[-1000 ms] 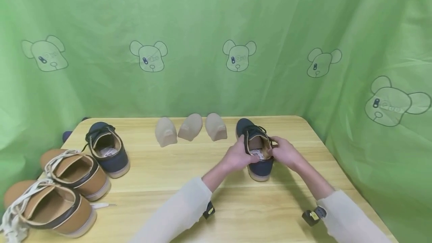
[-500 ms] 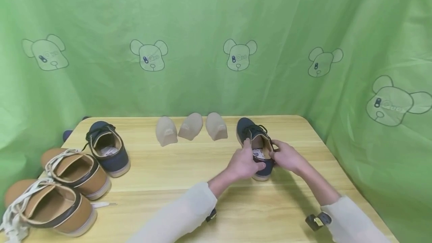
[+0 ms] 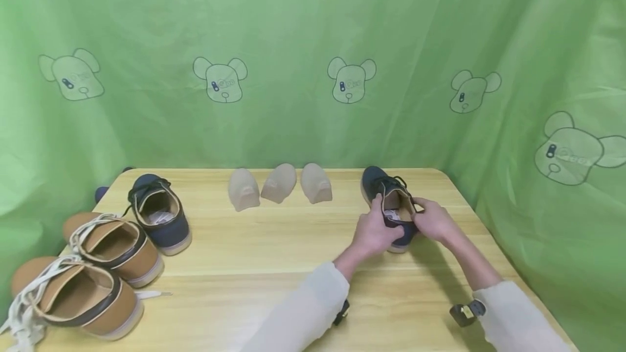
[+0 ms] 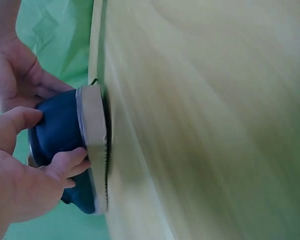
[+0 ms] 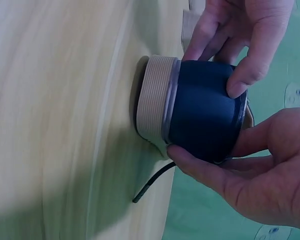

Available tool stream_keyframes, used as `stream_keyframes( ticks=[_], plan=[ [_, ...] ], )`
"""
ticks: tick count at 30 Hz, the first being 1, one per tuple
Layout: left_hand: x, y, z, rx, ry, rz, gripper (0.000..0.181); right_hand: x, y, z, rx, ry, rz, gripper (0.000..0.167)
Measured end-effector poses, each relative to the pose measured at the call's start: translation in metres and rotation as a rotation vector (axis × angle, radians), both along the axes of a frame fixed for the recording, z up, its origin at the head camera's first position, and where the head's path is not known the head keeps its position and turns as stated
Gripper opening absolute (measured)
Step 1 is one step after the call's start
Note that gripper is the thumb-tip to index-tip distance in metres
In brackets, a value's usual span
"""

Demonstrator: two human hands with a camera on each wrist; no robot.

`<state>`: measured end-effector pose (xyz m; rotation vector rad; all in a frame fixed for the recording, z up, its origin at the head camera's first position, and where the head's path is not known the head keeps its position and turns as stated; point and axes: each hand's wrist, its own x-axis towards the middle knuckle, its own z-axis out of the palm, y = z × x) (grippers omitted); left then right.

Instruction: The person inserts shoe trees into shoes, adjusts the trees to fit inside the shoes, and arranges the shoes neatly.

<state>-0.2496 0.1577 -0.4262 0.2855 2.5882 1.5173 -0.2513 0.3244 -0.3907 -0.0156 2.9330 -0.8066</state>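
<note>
On the right of the table stands a dark blue lace-up shoe (image 3: pixel 402 239), toe pointing away, with a whitish patterned insole patch showing inside. My left hand (image 3: pixel 373 231) holds its left side, the thumb across the back of the heel. My right hand (image 3: pixel 434 220) grips the right side of the collar. In the right wrist view, the right hand (image 5: pixel 260 185) has its thumb at the opening and a finger along the outside near the sole. From the left wrist, the shoe's sole (image 4: pixel 96 130) appears on or very close to the tabletop.
Three beige toe-shaped shoe inserts (image 3: pixel 243 189) lie along the far edge. At the left stand another dark blue shoe (image 3: pixel 171 235) and two brown shoes (image 3: pixel 142 258) with white laces. One lace tip (image 3: pixel 151 294) trails on the wooden table (image 3: pixel 220 265). Green curtains (image 3: pixel 283 124) surround it.
The dark blue shoe and both hands have shifted right. My left thumb has come out of the shoe's opening and now lies behind the heel. The other shoes and inserts stay put.
</note>
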Motion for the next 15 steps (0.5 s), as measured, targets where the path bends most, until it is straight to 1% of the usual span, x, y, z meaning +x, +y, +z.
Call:
stream_keyframes(
  ticks=[3, 7, 12, 15],
  plan=[
    [-0.003, 0.014, -0.003, -0.003, 0.014, 0.021, 0.097, -0.004, 0.013, 0.000, 0.015, 0.016, -0.025, 0.062],
    [-0.006, 0.028, -0.003, -0.006, 0.004, 0.043, 0.095, -0.010, 0.024, 0.000, 0.014, 0.021, -0.050, 0.063],
    [-0.008, 0.038, -0.001, -0.005, 0.002, 0.066, 0.094, -0.016, 0.032, 0.000, 0.006, 0.014, -0.072, 0.064],
    [-0.008, 0.043, -0.001, -0.008, -0.005, 0.068, 0.093, -0.017, 0.037, -0.001, 0.000, -0.002, -0.099, 0.065]
  ],
)
